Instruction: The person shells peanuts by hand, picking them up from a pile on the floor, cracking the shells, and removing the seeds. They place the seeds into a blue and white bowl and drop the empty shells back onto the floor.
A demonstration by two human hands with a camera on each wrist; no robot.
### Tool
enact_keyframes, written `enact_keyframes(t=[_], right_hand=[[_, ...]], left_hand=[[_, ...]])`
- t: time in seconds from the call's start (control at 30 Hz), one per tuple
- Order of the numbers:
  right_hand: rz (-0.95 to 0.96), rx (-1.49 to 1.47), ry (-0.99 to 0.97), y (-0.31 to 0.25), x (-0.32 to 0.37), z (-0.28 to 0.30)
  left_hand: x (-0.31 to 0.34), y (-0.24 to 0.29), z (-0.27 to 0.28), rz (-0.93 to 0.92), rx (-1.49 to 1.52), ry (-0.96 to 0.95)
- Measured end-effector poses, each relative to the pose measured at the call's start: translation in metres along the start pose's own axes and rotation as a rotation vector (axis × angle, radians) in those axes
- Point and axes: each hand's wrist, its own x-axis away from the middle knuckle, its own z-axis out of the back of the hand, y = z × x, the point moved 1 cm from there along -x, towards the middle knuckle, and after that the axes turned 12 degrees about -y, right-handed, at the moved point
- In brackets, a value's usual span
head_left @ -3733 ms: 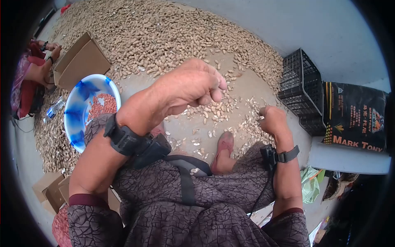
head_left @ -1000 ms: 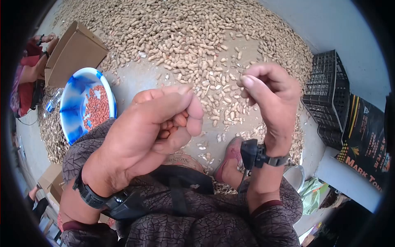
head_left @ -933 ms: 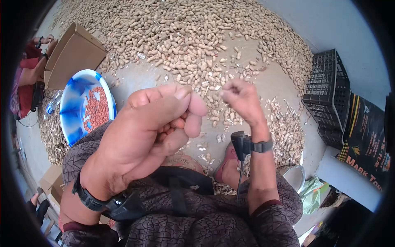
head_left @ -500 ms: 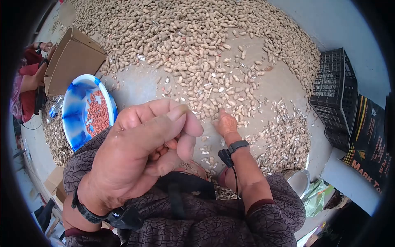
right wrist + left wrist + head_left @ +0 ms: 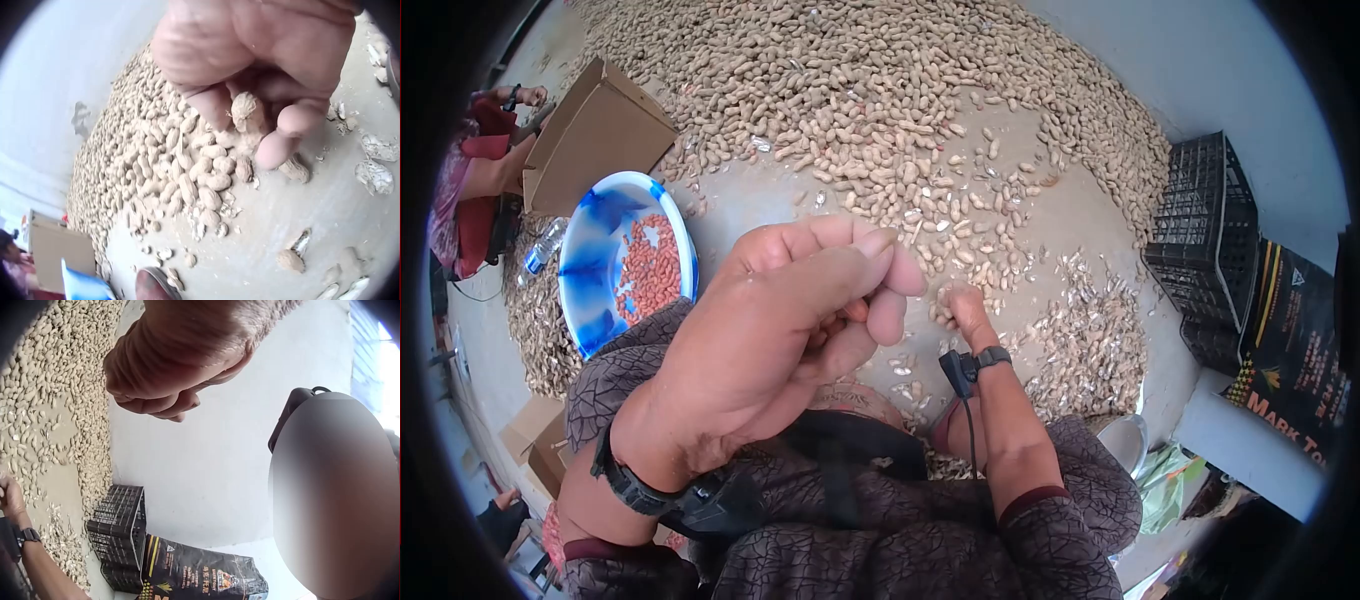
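Observation:
My left hand [image 5: 770, 320] is raised in front of my lap, fingers curled around several reddish shelled peanuts [image 5: 856, 311], thumb tip against the index finger. Its back fills the top of the left wrist view. Lower down and farther off, my right hand [image 5: 968, 308] reaches to the near edge of the unshelled peanuts on the floor. The right wrist view shows that hand's curled fingers around an unshelled peanut [image 5: 244, 110], with more peanuts [image 5: 187, 187] lying just beyond the fingertips. A blue and white basin [image 5: 572, 268] with shelled peanuts stands to my left.
A large heap of unshelled peanuts [image 5: 840, 90] spreads along the wall. Broken shells [image 5: 1090, 345] lie to the right, near black crates [image 5: 1200, 230] and a black sack [image 5: 1295, 350]. A cardboard box [image 5: 595, 140] stands at left, beside another person [image 5: 485, 180].
My right hand has come down from beside the left hand to the peanuts on the floor, and its fingers have taken hold of one. The left hand keeps its shelled peanuts, raised.

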Motion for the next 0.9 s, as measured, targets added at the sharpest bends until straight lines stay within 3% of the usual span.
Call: enact_keyframes(t=[0.03, 0.07, 0.17, 0.3, 0.43, 0.5, 0.53, 0.6, 0.63, 0.7, 0.73, 0.8, 0.87, 0.9], right_hand=[[0.002, -0.176, -0.071, 0.001, 0.005, -0.001], [0.014, -0.166, -0.079, 0.001, 0.010, 0.001], [0.116, -0.687, -0.316, -0.003, 0.022, 0.002], [0.189, -0.728, -0.453, -0.022, 0.035, 0.006], [0.274, -0.719, -0.472, -0.055, 0.049, 0.003], [0.287, -0.716, -0.422, -0.073, 0.061, -0.005], [0.324, -0.664, -0.430, -0.081, 0.066, -0.007], [0.416, -0.547, -0.453, -0.093, 0.074, -0.009], [0.422, -0.542, -0.427, -0.103, 0.083, -0.010], [0.457, -0.447, -0.464, -0.122, 0.103, -0.016], [0.468, -0.452, -0.437, -0.128, 0.110, -0.017], [0.560, -0.396, -0.501, -0.142, 0.123, -0.018], [0.612, -0.352, -0.513, -0.160, 0.139, -0.017], [0.646, -0.314, -0.543, -0.169, 0.149, -0.018]], left_hand=[[0.001, 0.001, 0.002, 0.003, -0.011, 0.000], [0.002, 0.003, 0.005, -0.012, -0.015, 0.007], [0.010, 0.016, 0.019, -0.083, -0.028, -0.012], [0.025, 0.041, 0.053, -0.216, -0.148, 0.078], [0.048, 0.067, 0.100, -0.284, -0.612, 0.428], [0.056, 0.079, 0.131, -0.177, -0.898, 0.717], [0.063, 0.081, 0.138, -0.188, -0.897, 0.717], [0.072, 0.081, 0.148, 0.302, -1.462, 1.062], [0.075, 0.077, 0.156, 0.284, -1.460, 1.040], [0.080, 0.069, 0.164, 0.109, -1.732, 1.238], [0.076, 0.068, 0.157, 0.084, -1.737, 1.215], [0.068, 0.069, 0.138, -0.213, -1.812, 0.928], [0.049, 0.063, 0.102, -0.310, -1.359, 0.509], [0.040, 0.056, 0.081, -0.366, -1.298, 0.353]])
